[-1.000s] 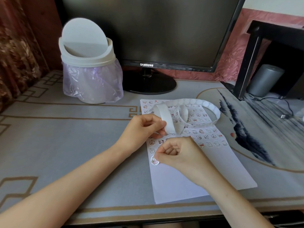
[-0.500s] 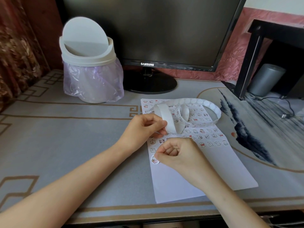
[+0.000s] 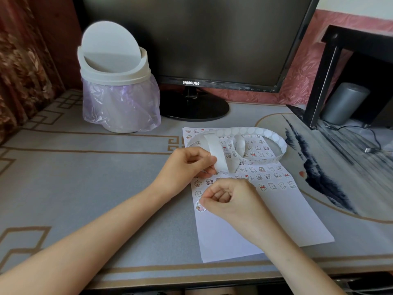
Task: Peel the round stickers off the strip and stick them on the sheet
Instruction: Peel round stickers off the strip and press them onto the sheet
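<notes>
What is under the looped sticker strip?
The sticker strip loops over the sheet, whose small cartoon stickers show through the loops. Whatever lies directly beneath the band is covered.

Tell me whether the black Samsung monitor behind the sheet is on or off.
Off, apparently: the black Samsung monitor shows a uniformly dark screen with no image or glow.

Sheet (image 3: pixel 274 218): white paper, matt, smooth, lower centre of frame. Strip (image 3: pixel 261 133): white backing paper with a faint sheen, curling above the sheet. Desk mat (image 3: pixel 95 188): grey, smooth, matt, printed with tan lines. Bin (image 3: pixel 112 60), upper left: matt white plastic, lined with a thin, crinkled, translucent lilac plastic bag (image 3: pixel 121 107). Monitor (image 3: pixel 191 35): dark screen, glossy black plastic bezel and stand. Curtain (image 3: pixel 21 60), far left: patterned brown cloth.
</notes>
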`<act>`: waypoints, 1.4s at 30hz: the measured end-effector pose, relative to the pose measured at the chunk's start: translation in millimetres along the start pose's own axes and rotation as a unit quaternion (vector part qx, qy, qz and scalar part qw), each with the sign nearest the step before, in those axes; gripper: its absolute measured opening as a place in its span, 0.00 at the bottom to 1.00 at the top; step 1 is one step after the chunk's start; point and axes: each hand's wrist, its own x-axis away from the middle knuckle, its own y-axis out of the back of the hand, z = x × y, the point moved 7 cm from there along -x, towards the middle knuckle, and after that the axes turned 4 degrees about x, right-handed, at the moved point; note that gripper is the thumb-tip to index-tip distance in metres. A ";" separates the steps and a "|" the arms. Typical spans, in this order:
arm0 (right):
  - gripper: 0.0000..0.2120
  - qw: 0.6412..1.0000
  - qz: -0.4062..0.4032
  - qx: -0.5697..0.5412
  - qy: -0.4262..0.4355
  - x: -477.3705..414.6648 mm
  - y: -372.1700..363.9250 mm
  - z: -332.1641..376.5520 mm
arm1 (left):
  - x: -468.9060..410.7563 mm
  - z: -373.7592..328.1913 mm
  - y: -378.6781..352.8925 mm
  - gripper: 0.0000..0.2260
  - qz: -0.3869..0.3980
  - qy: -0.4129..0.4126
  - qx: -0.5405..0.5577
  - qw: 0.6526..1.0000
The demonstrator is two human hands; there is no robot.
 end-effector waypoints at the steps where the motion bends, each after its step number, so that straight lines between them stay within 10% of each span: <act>1: 0.06 1.000 0.000 0.007 0.002 -0.2 -0.2 0.3 | -0.1 -0.1 -0.1 0.05 0.000 0.000 -0.001 1.000; 42: 0.12 0.999 0.030 -0.009 0.022 -2.4 3.3 -4.0 | -1.8 3.4 2.2 0.07 -0.005 0.003 0.001 1.000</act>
